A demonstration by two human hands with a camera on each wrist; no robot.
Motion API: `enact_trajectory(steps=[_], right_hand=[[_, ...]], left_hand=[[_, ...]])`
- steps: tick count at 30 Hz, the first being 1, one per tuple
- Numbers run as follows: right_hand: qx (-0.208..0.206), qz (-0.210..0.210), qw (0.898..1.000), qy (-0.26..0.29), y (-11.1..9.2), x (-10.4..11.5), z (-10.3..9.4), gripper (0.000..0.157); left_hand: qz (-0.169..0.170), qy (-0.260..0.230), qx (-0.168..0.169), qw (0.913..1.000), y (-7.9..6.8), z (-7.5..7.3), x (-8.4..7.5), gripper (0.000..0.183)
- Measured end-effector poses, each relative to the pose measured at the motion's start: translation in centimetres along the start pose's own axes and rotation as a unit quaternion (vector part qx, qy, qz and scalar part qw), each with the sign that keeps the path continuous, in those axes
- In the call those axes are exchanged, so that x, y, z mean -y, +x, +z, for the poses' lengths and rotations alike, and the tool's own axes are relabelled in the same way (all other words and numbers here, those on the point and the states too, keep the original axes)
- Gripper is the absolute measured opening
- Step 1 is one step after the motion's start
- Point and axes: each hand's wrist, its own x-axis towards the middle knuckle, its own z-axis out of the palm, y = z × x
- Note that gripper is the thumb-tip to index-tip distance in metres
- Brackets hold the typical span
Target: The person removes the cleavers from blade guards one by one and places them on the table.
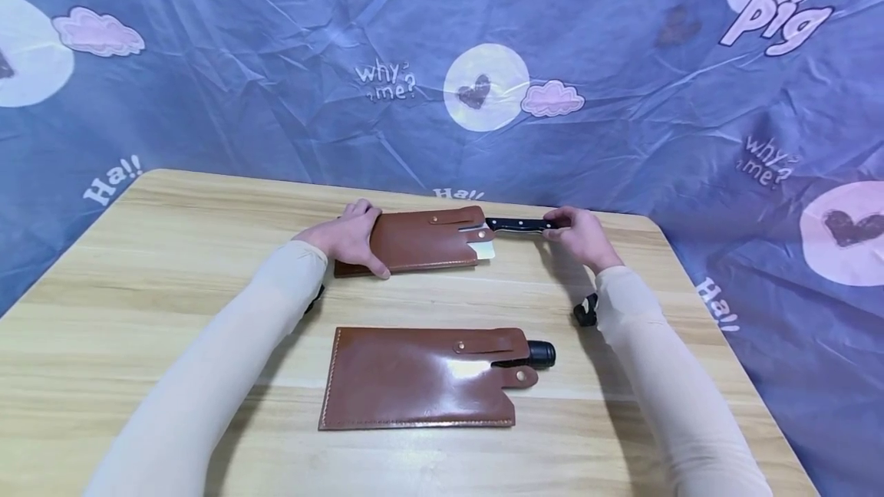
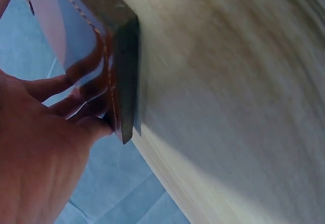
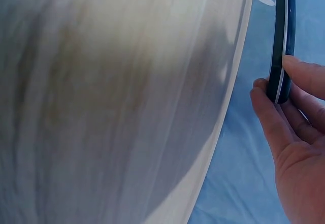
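Observation:
At the back of the table, my left hand spans a brown leather knife sheath, fingers over its far edge and thumb at its near edge. A stitched edge of this sheath shows by the fingers in the left wrist view. My right hand pinches the butt of a kitchen knife's black riveted handle. A strip of its broad, shiny blade shows at the sheath's mouth; the rest is hidden inside. In the right wrist view, thumb and fingers hold the handle.
Nearer the front lies a second brown leather sheath, with a rounded black handle end sticking out on its right. Both lie on a light wooden table. A blue printed cloth hangs behind the table's back edge.

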Motion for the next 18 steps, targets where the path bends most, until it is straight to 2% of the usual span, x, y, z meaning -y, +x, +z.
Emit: enact_trajectory(steps=[5, 18], right_hand=[[0.003, 0.002, 1.0, 0.002, -0.09, 0.03, -0.15, 0.033], [0.01, -0.004, 1.0, 0.006, -0.26, -0.04, -0.36, 0.033]], left_hand=[[0.005, -0.003, -0.009, 0.9999, -0.14, -0.06, 0.13, 0.121], [0.001, 0.003, -0.007, 1.0, -0.64, -0.36, 0.1, 0.121]])
